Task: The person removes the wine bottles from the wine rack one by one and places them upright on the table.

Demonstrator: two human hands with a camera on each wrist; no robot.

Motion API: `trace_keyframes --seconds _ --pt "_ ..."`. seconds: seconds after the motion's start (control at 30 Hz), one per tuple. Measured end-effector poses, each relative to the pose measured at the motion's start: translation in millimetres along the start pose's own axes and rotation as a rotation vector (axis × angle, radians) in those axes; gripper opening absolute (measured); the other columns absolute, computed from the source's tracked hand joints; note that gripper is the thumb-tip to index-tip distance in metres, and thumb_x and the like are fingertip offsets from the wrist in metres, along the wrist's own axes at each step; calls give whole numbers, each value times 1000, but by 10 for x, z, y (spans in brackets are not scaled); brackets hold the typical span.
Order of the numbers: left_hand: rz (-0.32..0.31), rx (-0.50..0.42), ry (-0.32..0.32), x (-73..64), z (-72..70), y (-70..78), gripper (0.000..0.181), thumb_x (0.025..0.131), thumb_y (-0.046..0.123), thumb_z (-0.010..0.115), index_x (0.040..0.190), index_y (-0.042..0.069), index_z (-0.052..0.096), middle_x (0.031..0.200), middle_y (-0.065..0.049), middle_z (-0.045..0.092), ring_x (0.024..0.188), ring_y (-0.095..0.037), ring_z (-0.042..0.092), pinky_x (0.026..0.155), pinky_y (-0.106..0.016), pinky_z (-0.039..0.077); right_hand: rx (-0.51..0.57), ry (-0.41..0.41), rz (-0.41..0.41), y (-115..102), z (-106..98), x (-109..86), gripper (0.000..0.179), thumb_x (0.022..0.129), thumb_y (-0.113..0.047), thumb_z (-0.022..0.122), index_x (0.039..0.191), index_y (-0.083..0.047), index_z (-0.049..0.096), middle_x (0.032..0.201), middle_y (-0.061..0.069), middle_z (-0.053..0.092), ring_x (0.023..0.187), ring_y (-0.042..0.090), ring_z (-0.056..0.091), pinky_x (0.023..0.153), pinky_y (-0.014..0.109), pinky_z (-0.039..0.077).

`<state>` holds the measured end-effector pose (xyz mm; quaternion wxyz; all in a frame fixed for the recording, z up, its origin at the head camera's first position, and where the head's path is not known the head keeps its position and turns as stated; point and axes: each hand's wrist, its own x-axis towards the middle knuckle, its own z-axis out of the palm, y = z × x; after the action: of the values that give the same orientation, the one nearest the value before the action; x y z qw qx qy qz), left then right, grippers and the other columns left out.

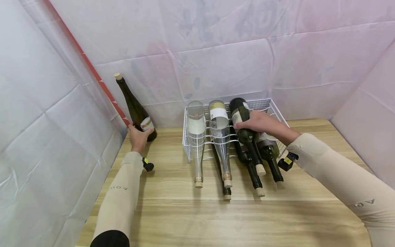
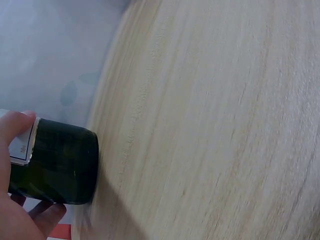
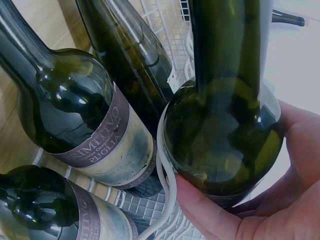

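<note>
At the table's back left corner, my left hand (image 1: pixel 139 138) grips the lower part of a dark green corked wine bottle (image 1: pixel 133 104). The bottle leans to the left; its base (image 2: pixel 65 162) is at the table surface in the left wrist view. My right hand (image 1: pixel 260 121) holds another dark green wine bottle (image 1: pixel 247 136) round its body, on the upper level of a white wire rack (image 1: pixel 184 132). That bottle lies neck toward me, with its cork (image 1: pixel 260 169) at the front. In the right wrist view, thumb and fingers (image 3: pixel 205 207) wrap its shoulder.
Two clear corked bottles (image 1: pixel 196 137) lie on the rack's upper level, left of my right hand. Below are dark bottles, including two with labels (image 3: pixel 107 137), their necks (image 1: pixel 253 175) jutting forward. White sheeting (image 1: pixel 216 68) closes in the wooden table (image 1: pixel 197 219).
</note>
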<state>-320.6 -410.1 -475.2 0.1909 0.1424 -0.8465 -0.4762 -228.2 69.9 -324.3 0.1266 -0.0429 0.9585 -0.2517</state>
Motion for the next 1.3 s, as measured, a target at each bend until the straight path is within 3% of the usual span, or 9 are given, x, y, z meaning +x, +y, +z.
trace_keyframes --seconds 0.3,0.47,0.63,0.87,1.1,1.3 --pt "13 -53 -47 -27 -23 1 96 82 30 86 156 4 30 152 -25 40 140 -38 43 123 -49 38 10 -1 -8 -8 10 -7 55 88 -60 70 85 -5 64 71 7 62 52 17 53 52 36 50" --pt "27 -75 -3 -68 -55 116 99 81 28 86 158 5 27 155 -22 36 142 -37 41 124 -49 36 47 8 0 -18 4 -13 52 89 -56 72 86 -4 64 71 7 63 51 17 53 50 35 50" --pt "96 -71 57 -89 -96 241 102 80 29 88 158 3 27 156 -22 35 144 -37 39 125 -49 34 72 12 -6 -10 0 -17 51 89 -54 72 86 -4 64 69 6 63 50 16 52 48 34 49" --pt "137 -31 67 -125 -170 353 109 81 40 87 160 3 22 162 -21 29 152 -37 32 128 -49 30 109 3 17 11 -9 -16 52 88 -54 73 87 -3 64 70 6 65 51 16 54 48 33 51" --pt "143 -10 91 -143 -237 391 107 81 34 88 160 4 23 160 -22 29 151 -37 32 129 -50 27 139 -5 33 5 -26 -15 49 88 -52 75 84 -5 60 68 3 60 53 15 53 50 32 50" --pt "198 10 89 -169 -254 424 106 79 32 90 159 4 26 158 -22 31 150 -37 32 129 -50 27 136 17 35 2 -43 -52 52 86 -53 77 88 -3 59 71 4 60 55 16 54 51 34 52"
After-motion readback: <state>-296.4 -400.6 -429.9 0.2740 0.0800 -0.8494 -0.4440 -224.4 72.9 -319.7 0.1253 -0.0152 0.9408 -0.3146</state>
